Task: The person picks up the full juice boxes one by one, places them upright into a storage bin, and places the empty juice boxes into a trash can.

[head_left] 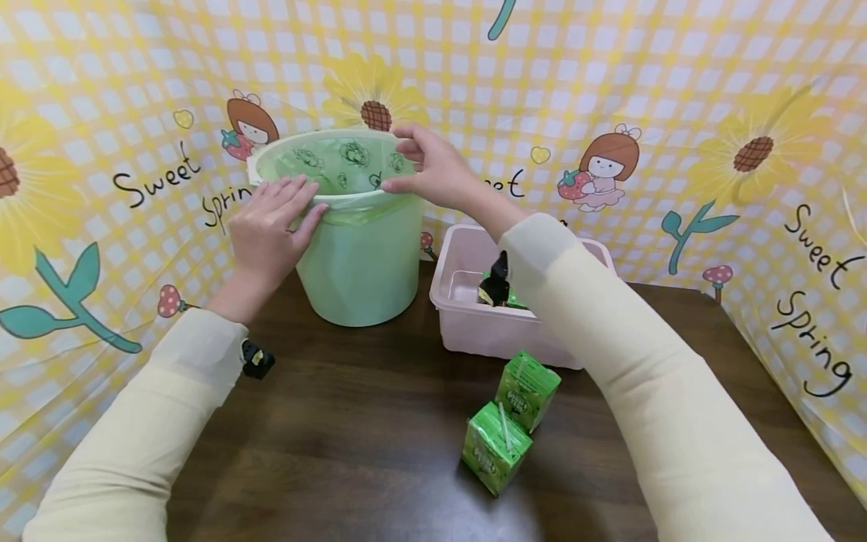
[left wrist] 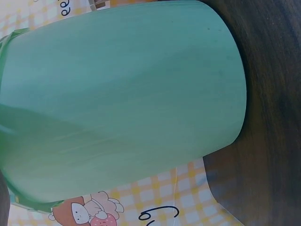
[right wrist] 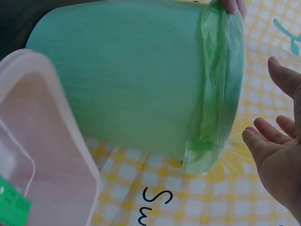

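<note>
A pale green trash can [head_left: 359,263], lined with a thin green bag [right wrist: 211,94], stands upright at the back left. My left hand [head_left: 271,226] holds the can's near-left rim, fingers over the top and thumb on the bag-covered outside. The left wrist view is mostly filled by the can's side [left wrist: 122,94]; that hand is almost wholly out of it. My right hand [head_left: 433,169] is beside the rim's right side, fingers spread and loosely bent. In the right wrist view its fingers [right wrist: 263,136] are apart from the can, holding nothing.
A pink plastic bin [head_left: 481,324] with green packages inside stands right of the can, partly behind my right forearm. Two green drink cartons [head_left: 497,452] with straws sit in front on the dark wooden table [head_left: 339,452]. Checked cloth [head_left: 474,75] hangs behind.
</note>
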Demonstrator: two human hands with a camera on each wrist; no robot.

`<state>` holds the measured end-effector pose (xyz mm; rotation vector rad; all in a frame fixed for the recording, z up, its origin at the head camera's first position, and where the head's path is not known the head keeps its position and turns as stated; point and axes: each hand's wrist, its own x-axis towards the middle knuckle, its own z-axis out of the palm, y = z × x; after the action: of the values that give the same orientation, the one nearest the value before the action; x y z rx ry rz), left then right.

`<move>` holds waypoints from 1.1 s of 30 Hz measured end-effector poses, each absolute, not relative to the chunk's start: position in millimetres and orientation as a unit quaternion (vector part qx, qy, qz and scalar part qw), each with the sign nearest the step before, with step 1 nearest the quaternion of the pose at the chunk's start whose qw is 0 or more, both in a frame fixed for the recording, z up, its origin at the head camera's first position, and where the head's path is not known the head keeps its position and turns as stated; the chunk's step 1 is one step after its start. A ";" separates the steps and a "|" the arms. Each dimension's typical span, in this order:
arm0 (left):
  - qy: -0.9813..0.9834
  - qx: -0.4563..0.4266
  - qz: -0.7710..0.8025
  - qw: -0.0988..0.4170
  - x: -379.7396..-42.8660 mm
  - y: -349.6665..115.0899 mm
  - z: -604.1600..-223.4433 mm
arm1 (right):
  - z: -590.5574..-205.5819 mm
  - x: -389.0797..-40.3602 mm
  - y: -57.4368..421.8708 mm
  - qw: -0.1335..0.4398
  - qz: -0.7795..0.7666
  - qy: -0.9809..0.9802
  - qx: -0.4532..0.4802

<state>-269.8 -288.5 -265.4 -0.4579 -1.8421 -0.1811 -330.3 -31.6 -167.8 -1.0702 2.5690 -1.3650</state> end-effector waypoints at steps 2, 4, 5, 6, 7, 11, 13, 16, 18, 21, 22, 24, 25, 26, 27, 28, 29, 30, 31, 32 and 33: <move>-0.786 -0.196 -0.078 0.580 -270.0 -288.7 -264.9 | -169.6 -325.3 -22.4 0.016 -0.444 0.823 -0.355; -0.785 -0.196 -0.078 0.583 -269.8 -289.1 -264.7 | -171.9 -320.1 -13.2 0.013 -0.444 0.819 -0.364; -0.784 -0.196 -0.078 0.584 -269.7 -289.4 -264.6 | -173.4 -317.2 -8.6 0.010 -0.443 0.816 -0.371; -0.783 -0.196 -0.079 0.585 -269.6 -289.6 -264.5 | -174.8 -314.0 -3.8 0.008 -0.445 0.812 -0.378; -0.783 -0.196 -0.079 0.585 -269.5 -289.8 -264.5 | -176.3 -311.5 0.7 0.007 -0.445 0.810 -0.382; -0.782 -0.197 -0.081 0.585 -269.6 -290.0 -264.7 | -183.6 -300.4 19.7 0.006 -0.451 0.798 -0.400; -0.783 -0.197 -0.081 0.584 -269.9 -289.8 -264.9 | -187.5 -294.2 29.8 0.007 -0.459 0.791 -0.405; -0.784 -0.199 -0.081 0.583 -270.1 -289.4 -265.5 | -193.9 -284.5 45.3 0.013 -0.467 0.782 -0.412; -0.784 -0.199 -0.081 0.583 -270.0 -289.1 -266.0 | -198.6 -278.3 55.1 0.016 -0.471 0.777 -0.417; -0.784 -0.198 -0.080 0.583 -269.3 -288.8 -266.3 | -206.3 -270.6 69.1 0.028 -0.475 0.772 -0.421; -0.784 -0.198 -0.079 0.584 -269.1 -288.7 -266.2 | -209.0 -268.2 73.4 0.032 -0.478 0.770 -0.421; -0.784 -0.196 -0.078 0.584 -268.9 -288.8 -266.0 | -215.2 -263.7 82.7 0.042 -0.483 0.767 -0.421; -0.784 -0.196 -0.078 0.584 -269.0 -288.8 -265.8 | -218.5 -261.5 87.4 0.046 -0.485 0.765 -0.422; -0.785 -0.196 -0.078 0.583 -269.1 -288.9 -265.7 | -221.9 -258.9 92.3 0.053 -0.489 0.762 -0.421; -0.785 -0.197 -0.077 0.582 -269.3 -288.9 -265.5 | -225.4 -256.6 97.0 0.059 -0.492 0.761 -0.419; -0.785 -0.197 -0.077 0.582 -269.3 -288.9 -265.5 | -228.9 -254.2 101.6 0.064 -0.494 0.760 -0.418; -0.786 -0.198 -0.077 0.581 -269.5 -288.9 -265.4 | -232.5 -251.8 106.2 0.068 -0.494 0.760 -0.417; -0.786 -0.198 -0.078 0.580 -269.9 -288.8 -265.3 | -236.0 -249.4 110.6 0.073 -0.496 0.759 -0.416; -0.786 -0.199 -0.078 0.580 -270.1 -288.7 -265.3 | -239.4 -246.9 115.0 0.079 -0.500 0.756 -0.415; -0.786 -0.200 -0.077 0.580 -270.3 -288.5 -265.3 | -242.6 -244.4 119.0 0.084 -0.504 0.753 -0.415; -0.786 -0.200 -0.077 0.580 -270.4 -288.2 -265.3 | -245.9 -242.2 122.5 0.086 -0.506 0.750 -0.416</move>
<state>-270.4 -288.2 -265.3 -0.4681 -1.8362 -0.1791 -242.2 122.5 -245.9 -1.2403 2.2369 -1.5098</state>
